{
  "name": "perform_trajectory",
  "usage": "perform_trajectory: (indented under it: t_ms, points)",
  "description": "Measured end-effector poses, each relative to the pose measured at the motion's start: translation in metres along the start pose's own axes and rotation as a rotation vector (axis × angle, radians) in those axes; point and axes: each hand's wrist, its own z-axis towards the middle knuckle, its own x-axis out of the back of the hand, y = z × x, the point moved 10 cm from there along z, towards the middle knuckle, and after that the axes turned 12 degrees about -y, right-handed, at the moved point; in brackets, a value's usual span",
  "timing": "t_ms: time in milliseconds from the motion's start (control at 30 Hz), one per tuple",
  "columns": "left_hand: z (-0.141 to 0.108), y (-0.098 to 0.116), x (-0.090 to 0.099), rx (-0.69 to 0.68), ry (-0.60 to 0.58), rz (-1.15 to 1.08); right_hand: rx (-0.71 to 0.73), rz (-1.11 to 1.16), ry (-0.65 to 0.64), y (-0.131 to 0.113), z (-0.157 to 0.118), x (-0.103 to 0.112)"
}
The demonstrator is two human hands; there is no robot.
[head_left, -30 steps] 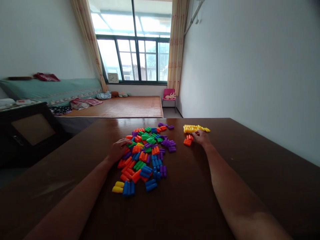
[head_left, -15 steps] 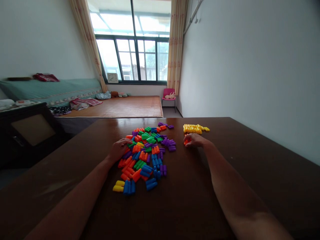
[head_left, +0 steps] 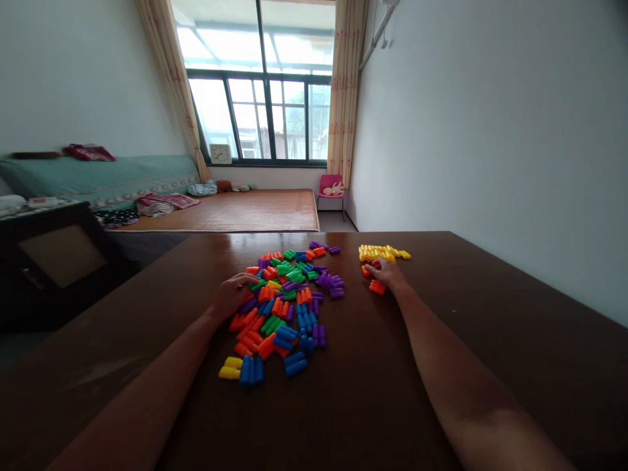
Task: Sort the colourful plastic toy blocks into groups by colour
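A heap of bullet-shaped plastic building blocks (head_left: 287, 307) in orange, green, blue, purple and a little yellow spreads over the brown table (head_left: 363, 392). My left hand (head_left: 234, 292) rests at the heap's left edge, fingers loosely stretched over the blocks and holding nothing that I can see. To the right of the heap, the fingers of my right hand (head_left: 387, 272) are closed on an orange block (head_left: 366, 270), partly hidden by them. A second orange block (head_left: 377, 286) lies on the table just below that hand. Behind it are yellow blocks (head_left: 375, 252) grouped in rows.
Beyond the table's far edge is a low bed (head_left: 245, 209) with clothes on it. A pink chair (head_left: 331, 186) stands by the wall under the window. On the left is a dark cabinet (head_left: 53, 252). A white wall (head_left: 490, 131) runs along the right.
My right hand has shifted slightly right and away from me, and two separate orange blocks now show beside it. My left hand has stayed almost still at the heap.
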Motion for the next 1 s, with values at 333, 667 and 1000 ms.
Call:
perform_trajectory:
  t_ms: [333,667,1000]
  points:
    - [0.0,0.0,0.0,-0.035,-0.008,0.002,0.008,0.024,-0.203,0.004,0.0,0.006]
    - [0.0,-0.001,-0.001,-0.037,-0.006,0.014,-0.053,-0.164,-0.555,0.008,-0.01,-0.026]
    - [0.0,0.003,0.001,-0.038,0.01,-0.021,-0.084,-0.21,-0.42,0.003,-0.008,-0.015]
